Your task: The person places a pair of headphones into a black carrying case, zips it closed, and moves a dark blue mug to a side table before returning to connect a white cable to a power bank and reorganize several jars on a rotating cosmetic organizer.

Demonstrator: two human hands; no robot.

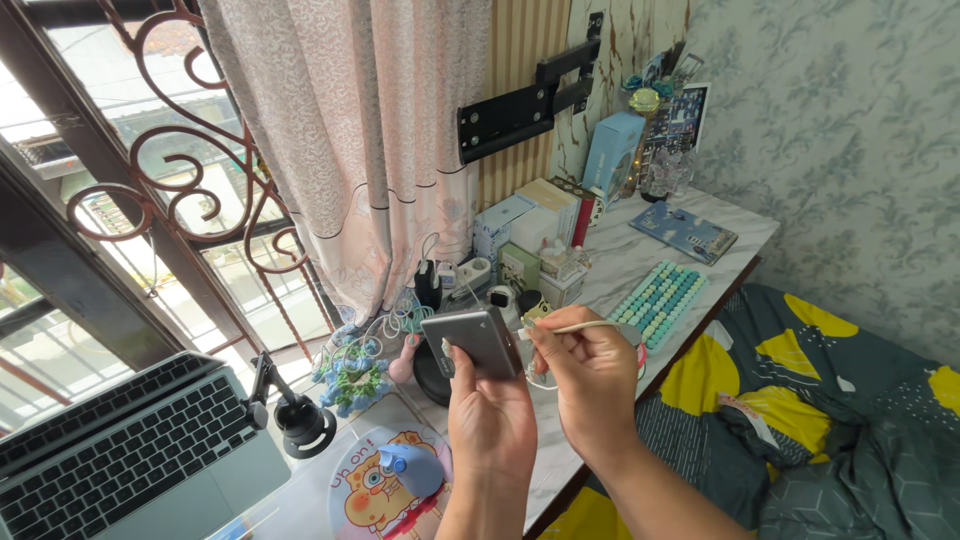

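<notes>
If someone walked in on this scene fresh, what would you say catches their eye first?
First, the two hands raised mid-frame: the left hand grips a grey power bank, while the right hand pinches a white cable at its edge. Next comes the mint-green keyboard on the marble desk to the right, then the open laptop at lower left beside the window grille.

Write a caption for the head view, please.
Over a cluttered desk, the left hand holds a grey power bank; the right hand holds a white cable.
</notes>
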